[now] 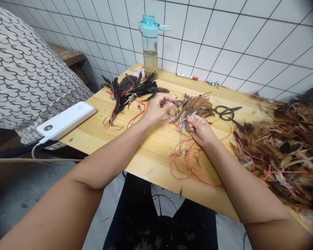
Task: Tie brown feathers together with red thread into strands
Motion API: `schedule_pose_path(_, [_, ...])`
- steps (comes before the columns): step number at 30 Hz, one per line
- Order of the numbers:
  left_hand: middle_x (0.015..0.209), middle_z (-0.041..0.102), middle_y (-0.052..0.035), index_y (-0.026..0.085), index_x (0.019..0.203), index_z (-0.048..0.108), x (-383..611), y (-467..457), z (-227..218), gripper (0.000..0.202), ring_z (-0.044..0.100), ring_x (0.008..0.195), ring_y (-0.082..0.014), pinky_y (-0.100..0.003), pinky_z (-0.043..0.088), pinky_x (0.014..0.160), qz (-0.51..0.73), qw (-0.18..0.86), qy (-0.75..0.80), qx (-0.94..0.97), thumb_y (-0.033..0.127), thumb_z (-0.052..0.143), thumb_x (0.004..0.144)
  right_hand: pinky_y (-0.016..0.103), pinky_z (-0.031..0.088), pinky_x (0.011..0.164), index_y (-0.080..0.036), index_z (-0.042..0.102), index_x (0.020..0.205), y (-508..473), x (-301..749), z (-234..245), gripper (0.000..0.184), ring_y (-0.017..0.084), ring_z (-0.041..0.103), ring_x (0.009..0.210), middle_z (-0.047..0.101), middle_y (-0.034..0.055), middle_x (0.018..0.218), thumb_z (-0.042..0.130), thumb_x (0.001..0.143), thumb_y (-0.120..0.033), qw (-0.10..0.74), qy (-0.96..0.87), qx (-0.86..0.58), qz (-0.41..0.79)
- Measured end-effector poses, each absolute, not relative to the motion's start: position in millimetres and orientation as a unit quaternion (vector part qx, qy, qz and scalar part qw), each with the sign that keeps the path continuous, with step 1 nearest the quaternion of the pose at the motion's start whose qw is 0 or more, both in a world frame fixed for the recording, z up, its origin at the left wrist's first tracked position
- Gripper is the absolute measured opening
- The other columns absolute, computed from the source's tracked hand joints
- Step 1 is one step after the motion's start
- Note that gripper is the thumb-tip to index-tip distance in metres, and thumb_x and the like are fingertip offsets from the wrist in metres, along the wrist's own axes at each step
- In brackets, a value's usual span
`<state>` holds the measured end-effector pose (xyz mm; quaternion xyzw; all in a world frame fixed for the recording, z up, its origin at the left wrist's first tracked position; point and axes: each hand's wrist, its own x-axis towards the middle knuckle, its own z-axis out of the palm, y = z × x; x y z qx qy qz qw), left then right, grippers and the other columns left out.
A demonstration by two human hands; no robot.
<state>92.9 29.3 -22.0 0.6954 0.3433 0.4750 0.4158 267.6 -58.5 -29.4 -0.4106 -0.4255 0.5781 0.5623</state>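
A small pile of brown feathers (pixel 198 104) lies in the middle of the wooden table, between my two hands. My left hand (pixel 159 107) is at its left edge, thumb and fingers pinched on what looks like a thin dark feather. At the near side, my right hand (pixel 198 127) has its fingers closed on the pale, fluffy base of some feathers. Red string (pixel 189 161) lies in loose loops on the table below my right hand. Black-handled scissors (pixel 227 112) rest just right of the pile, with their blades pointing right.
Black feathers (pixel 127 91) tied with red lie at the back left. A large heap of brown feathers (pixel 284 146) covers the right side. A water bottle (pixel 150 47), a red marker (pixel 187 76) and a white power bank (pixel 67 119) sit along the edges; a tiled wall (pixel 224 34) stands behind.
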Motion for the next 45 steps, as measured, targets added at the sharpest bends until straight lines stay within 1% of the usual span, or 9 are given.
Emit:
schedule_pose_path(4, [0.087,0.062,-0.003,0.014,0.087,0.067,83.6,39.6,-23.1,0.012,0.052,0.072,-0.0114,-0.027,0.044,0.074,0.407,0.279,0.427,0.758,0.014,0.06,0.076,0.022,0.019,0.043,-0.02,0.049,0.067,-57.2,269.1,-29.1,0.037,0.006,0.024,0.047,0.035,-0.007,0.055,0.078,0.069,-0.044,0.571,-0.415,-0.411,0.578])
schedule_pose_path(9, [0.087,0.06,-0.0069,0.015,0.085,0.07,76.6,46.5,-30.5,0.017,0.053,0.084,-0.0193,-0.034,0.043,0.082,0.319,0.138,0.439,0.829,0.014,0.056,0.077,0.022,0.021,0.042,-0.02,0.049,0.069,-57.3,269.8,-29.7,0.036,0.006,0.025,0.045,0.035,-0.0073,0.054,0.075,0.073,-0.045,0.569,-0.42,-0.417,0.571])
schedule_pose_path(18, [0.077,0.059,-0.0055,0.016,0.076,0.067,94.0,23.4,-30.0,0.019,0.054,0.078,-0.0191,-0.032,0.042,0.077,0.24,0.165,0.393,0.872,0.034,0.061,0.081,0.021,0.022,0.042,-0.02,0.052,0.068,-56.9,269.0,-31.8,0.033,0.006,0.025,0.044,0.034,-0.0074,0.051,0.073,0.074,-0.044,0.593,-0.414,-0.418,0.55])
schedule_pose_path(24, [0.075,0.059,-0.0057,0.017,0.07,0.061,95.2,21.2,-28.2,0.009,0.053,0.077,-0.0184,-0.031,0.041,0.074,0.224,0.154,0.386,0.882,0.016,0.055,0.077,0.022,0.02,0.042,-0.02,0.052,0.068,-57.7,265.5,-34.0,0.036,0.006,0.026,0.044,0.036,-0.0073,0.051,0.073,0.073,-0.048,0.593,-0.42,-0.447,0.522])
schedule_pose_path(27, [0.073,0.058,-0.0037,0.016,0.07,0.058,93.2,20.9,-20.2,0.008,0.051,0.071,-0.0151,-0.028,0.039,0.069,0.28,0.212,0.416,0.839,0.015,0.055,0.077,0.022,0.02,0.042,-0.02,0.052,0.068,-57.6,264.6,-35.6,0.038,0.006,0.026,0.043,0.035,-0.0077,0.05,0.072,0.073,-0.052,0.591,-0.428,-0.461,0.505])
schedule_pose_path(32, [0.061,0.052,0.0026,0.015,0.071,0.053,96.0,12.4,-8.7,0.013,0.044,0.056,-0.0077,-0.022,0.034,0.057,0.387,0.479,0.384,0.688,0.02,0.058,0.082,0.023,0.017,0.044,-0.019,0.055,0.068,-57.3,264.0,-38.3,0.041,0.006,0.027,0.044,0.036,-0.0075,0.048,0.073,0.07,-0.055,0.593,-0.432,-0.466,0.494])
schedule_pose_path(36, [0.057,0.053,0.0035,0.015,0.072,0.05,102.2,7.2,-13.9,0.02,0.044,0.05,-0.0051,-0.02,0.035,0.053,0.376,0.64,0.312,0.593,0.024,0.067,0.08,0.024,0.016,0.046,-0.019,0.057,0.068,-58.4,262.6,-38.7,0.042,0.006,0.026,0.044,0.035,-0.0077,0.047,0.072,0.07,-0.058,0.586,-0.441,-0.483,0.478])
schedule_pose_path(40, [0.059,0.057,0.0031,0.014,0.074,0.052,106.7,5.5,-20.8,0.029,0.049,0.051,-0.0046,-0.019,0.039,0.053,0.368,0.69,0.273,0.56,0.027,0.077,0.071,0.025,0.02,0.046,-0.019,0.06,0.068,-60.5,260.2,-37.4,0.039,0.008,0.028,0.046,0.038,-0.0064,0.048,0.069,0.074,-0.056,0.567,-0.468,-0.515,0.44])
schedule_pose_path(45, [0.067,0.062,0.0001,0.012,0.074,0.055,107.5,1.6,-19.1,0.027,0.053,0.055,-0.0045,-0.019,0.041,0.055,0.344,0.695,0.244,0.583,0.026,0.078,0.07,0.025,0.026,0.048,-0.02,0.063,0.068,-61.1,258.5,-37.2,0.035,0.01,0.032,0.049,0.035,-0.0061,0.048,0.066,0.076,-0.053,0.551,-0.491,-0.54,0.405])
